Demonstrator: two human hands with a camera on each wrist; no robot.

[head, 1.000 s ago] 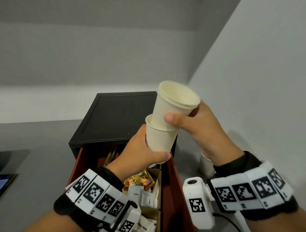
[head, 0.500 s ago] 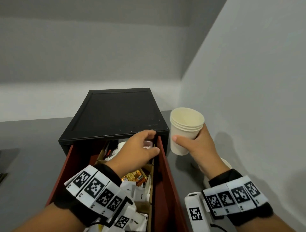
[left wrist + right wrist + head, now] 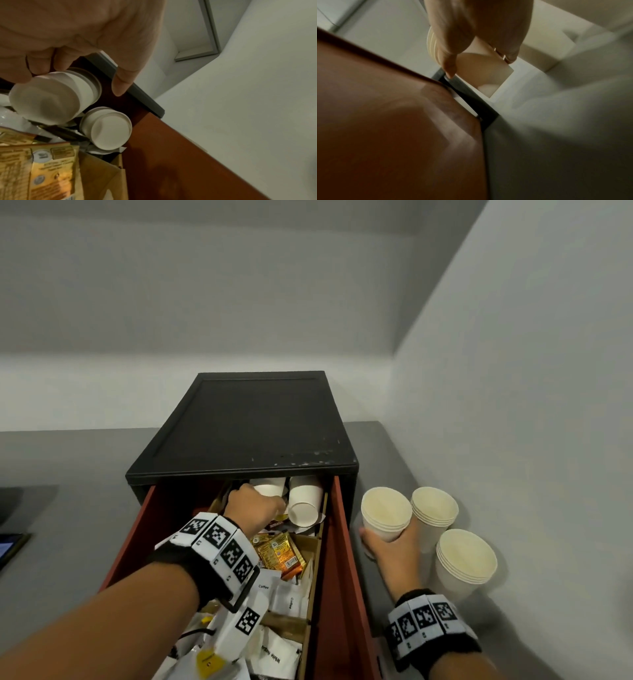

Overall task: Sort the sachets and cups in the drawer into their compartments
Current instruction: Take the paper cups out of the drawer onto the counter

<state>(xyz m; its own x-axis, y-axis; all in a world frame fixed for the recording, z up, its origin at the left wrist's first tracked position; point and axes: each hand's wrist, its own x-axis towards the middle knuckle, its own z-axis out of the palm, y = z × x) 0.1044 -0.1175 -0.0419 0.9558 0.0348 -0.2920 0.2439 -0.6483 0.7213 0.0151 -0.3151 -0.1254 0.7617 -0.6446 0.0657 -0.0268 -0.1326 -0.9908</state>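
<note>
The red drawer (image 3: 337, 559) stands pulled out of a black cabinet (image 3: 250, 422). At its back two white paper cups lie on their sides. My left hand (image 3: 255, 508) reaches in and curls its fingers round the left lying cup (image 3: 51, 97); the right lying cup (image 3: 305, 501) (image 3: 107, 128) sits untouched beside it. Gold sachets (image 3: 279, 553) and white coffee sachets (image 3: 287, 601) fill the nearer cardboard compartments. On the counter right of the drawer, my right hand (image 3: 394, 542) grips a stack of nested cups (image 3: 385, 513) (image 3: 481, 67).
Two more cup stacks (image 3: 433, 510) (image 3: 464, 559) stand on the grey counter (image 3: 387, 440) between the drawer and the right wall. A dark device edge (image 3: 10, 546) shows at far left. The cabinet top overhangs the back of the drawer.
My right hand nested the two cups, then carried the stack down to the counter beside the other stacks. My left hand let go and reached into the drawer's back onto a lying cup.
</note>
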